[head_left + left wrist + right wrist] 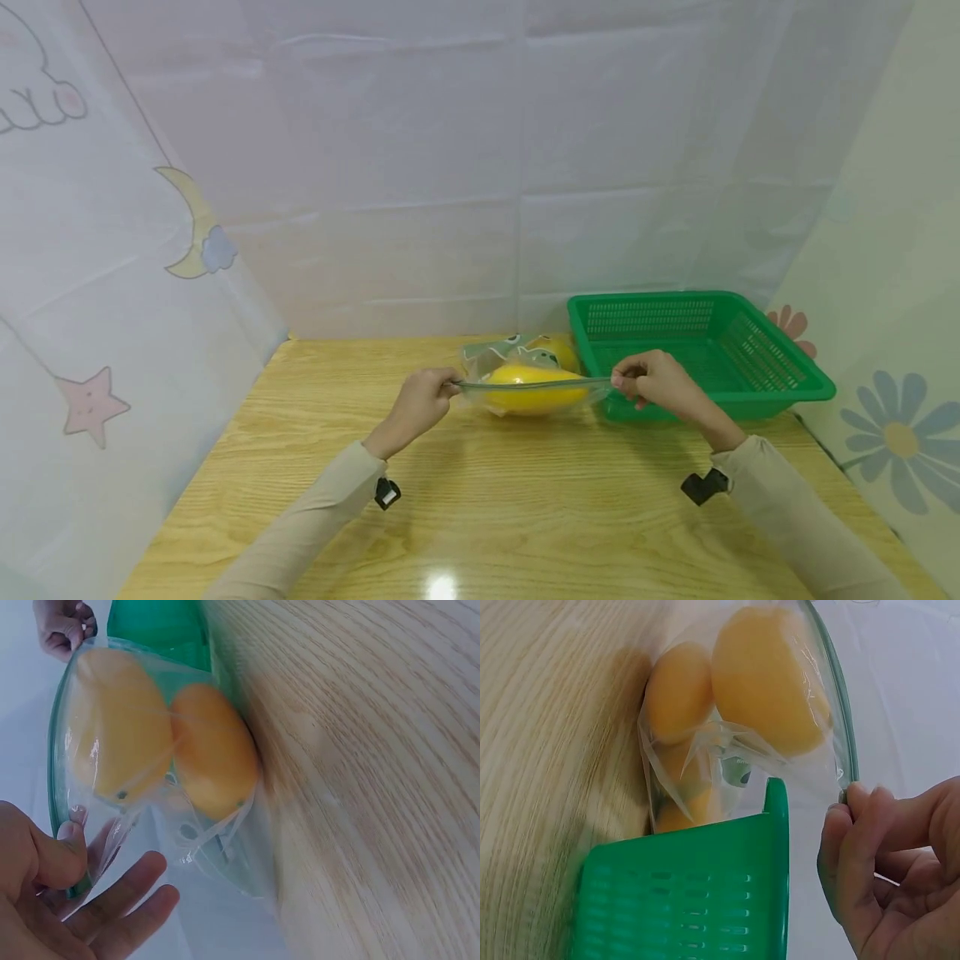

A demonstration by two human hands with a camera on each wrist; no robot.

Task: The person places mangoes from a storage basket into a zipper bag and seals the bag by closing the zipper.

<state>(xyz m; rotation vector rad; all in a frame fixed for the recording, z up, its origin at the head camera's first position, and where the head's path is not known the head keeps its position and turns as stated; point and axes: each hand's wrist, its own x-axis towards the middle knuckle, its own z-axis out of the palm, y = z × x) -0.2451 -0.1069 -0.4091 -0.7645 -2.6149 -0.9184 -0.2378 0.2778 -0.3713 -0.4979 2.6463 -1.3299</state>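
Observation:
A clear zip bag [474, 392] with yellow mangoes [528, 402] inside stands on the wooden table, its green-edged opening stretched level between both hands. My left hand [417, 408] pinches the left end of that strip; in the left wrist view its thumb [64, 855] lies over the plastic while other fingers extend past it. At the opposite end, my right hand [660, 385] pinches the corner between thumb and fingertips. A large mango [765, 682] sits near the opening, with a smaller mango [681, 690] lower down. Another yellow piece [686, 806] is partly hidden behind the basket's rim.
A green plastic basket [697, 400] stands at the right, close beside the bag and under my right hand. The wooden table [525, 508] reaches back to a sheet-covered wall [405, 208]. Printed sheets also hang at both sides.

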